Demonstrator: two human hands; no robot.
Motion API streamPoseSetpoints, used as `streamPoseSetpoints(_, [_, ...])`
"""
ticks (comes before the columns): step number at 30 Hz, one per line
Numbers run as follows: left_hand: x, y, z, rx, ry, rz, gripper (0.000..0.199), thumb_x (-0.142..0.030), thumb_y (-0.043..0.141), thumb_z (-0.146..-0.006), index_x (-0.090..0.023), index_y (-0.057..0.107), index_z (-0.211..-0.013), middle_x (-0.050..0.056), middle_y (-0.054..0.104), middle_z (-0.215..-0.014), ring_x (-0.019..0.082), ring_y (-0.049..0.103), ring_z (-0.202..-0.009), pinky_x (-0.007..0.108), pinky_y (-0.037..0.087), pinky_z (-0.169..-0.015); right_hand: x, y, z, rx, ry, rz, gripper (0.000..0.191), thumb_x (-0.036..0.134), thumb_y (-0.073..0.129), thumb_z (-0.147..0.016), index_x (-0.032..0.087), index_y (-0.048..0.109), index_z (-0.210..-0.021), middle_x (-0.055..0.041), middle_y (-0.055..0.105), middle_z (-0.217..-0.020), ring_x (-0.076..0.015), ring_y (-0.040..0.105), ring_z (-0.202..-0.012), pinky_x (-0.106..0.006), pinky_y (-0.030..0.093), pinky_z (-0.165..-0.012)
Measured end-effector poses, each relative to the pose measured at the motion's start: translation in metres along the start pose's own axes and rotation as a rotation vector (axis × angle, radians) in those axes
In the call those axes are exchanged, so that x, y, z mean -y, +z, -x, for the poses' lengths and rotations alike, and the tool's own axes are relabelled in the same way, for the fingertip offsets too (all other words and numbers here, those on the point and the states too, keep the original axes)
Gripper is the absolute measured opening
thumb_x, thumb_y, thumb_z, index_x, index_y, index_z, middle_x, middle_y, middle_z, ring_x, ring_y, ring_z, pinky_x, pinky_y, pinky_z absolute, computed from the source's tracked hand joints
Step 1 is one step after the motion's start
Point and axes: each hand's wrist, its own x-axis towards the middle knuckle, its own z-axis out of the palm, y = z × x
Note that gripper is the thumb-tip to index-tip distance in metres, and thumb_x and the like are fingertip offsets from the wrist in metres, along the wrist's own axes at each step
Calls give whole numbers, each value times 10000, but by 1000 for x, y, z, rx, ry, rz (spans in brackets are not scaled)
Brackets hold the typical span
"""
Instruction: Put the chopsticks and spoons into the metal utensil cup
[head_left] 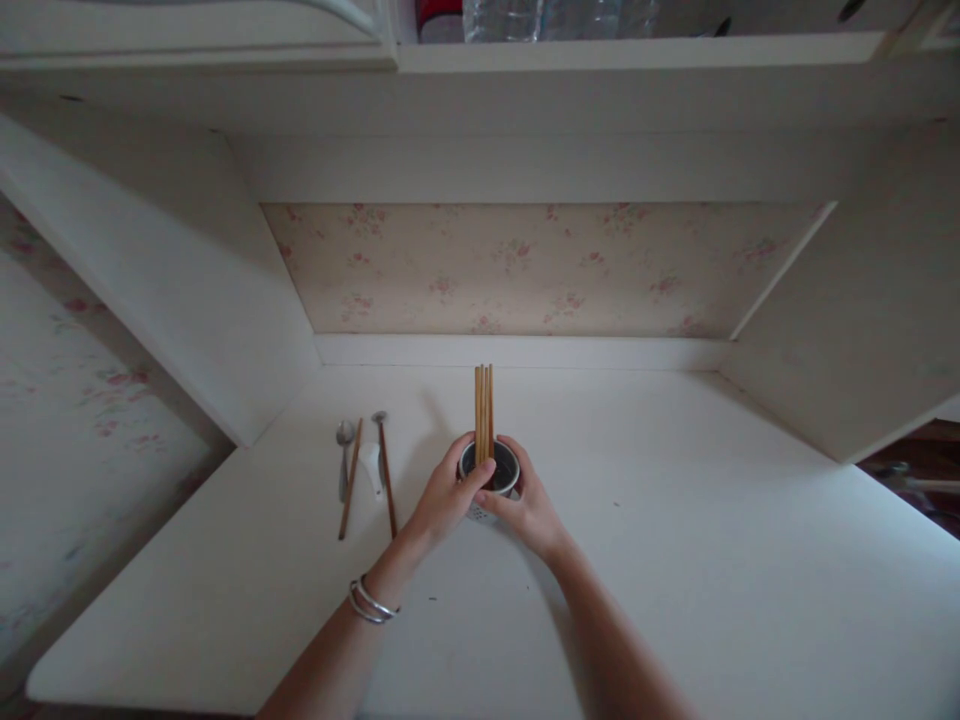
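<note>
Both hands are closed around a round utensil holder (510, 488) with a metallic rim and small holes low on its front. My left hand (444, 492) wraps its left side, with the thumb over the rim against the chopsticks. On the right side, my right hand (534, 512) grips the holder, thumb across the front. Several light wooden chopsticks (484, 410) stand upright in the holder, bunched at its left part. Their lower ends are hidden. A silver bangle pair (373, 603) sits on my left wrist.
Left of the holder lie a metal spoon (344, 440), a brown chopstick (350, 485), a white soup spoon (370, 470) and a long brown-handled utensil with a metal head (387, 470). The white tabletop (675, 560) is bounded by side panels and a shelf (637, 55) above.
</note>
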Motion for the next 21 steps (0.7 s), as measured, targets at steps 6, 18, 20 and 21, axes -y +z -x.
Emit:
streamPoseSetpoints(6, [8, 1, -1, -1, -9, 90, 512, -442, 587, -858, -167, 493, -1280, 93, 582, -1296, 241, 530, -1203, 364, 411, -1033, -7, -3, 0, 4, 8, -11, 785, 342, 803, -676, 251, 387, -1335, -82, 577, -1276, -257, 552, -1171, -451, 403, -1044])
streamPoseSetpoints(18, [4, -7, 9, 107, 9, 233, 621, -364, 679, -811, -184, 421, -1347, 93, 538, -1339, 247, 487, -1249, 376, 363, -1079, -4, -2, 4, 25, 31, 66, 774, 345, 784, -708, 257, 372, -1358, -93, 548, -1318, -270, 530, -1207, -469, 372, -1068])
streamPoseSetpoints(20, [5, -7, 10, 143, -13, 310, 700, -355, 713, -782, -187, 372, -1370, 104, 515, -1361, 254, 471, -1266, 387, 358, -1084, -3, -4, 4, 32, 35, 72, 777, 339, 785, -708, 262, 371, -1361, -96, 533, -1337, -273, 518, -1222, -478, 354, -1080])
streamPoseSetpoints(21, [6, -7, 10, 151, -17, 334, 727, -352, 728, -767, -189, 361, -1372, 108, 505, -1369, 259, 462, -1274, 394, 351, -1089, -2, -5, 4, 40, 39, 70, 784, 336, 787, -707, 264, 367, -1366, -99, 522, -1350, -277, 509, -1233, -484, 347, -1083])
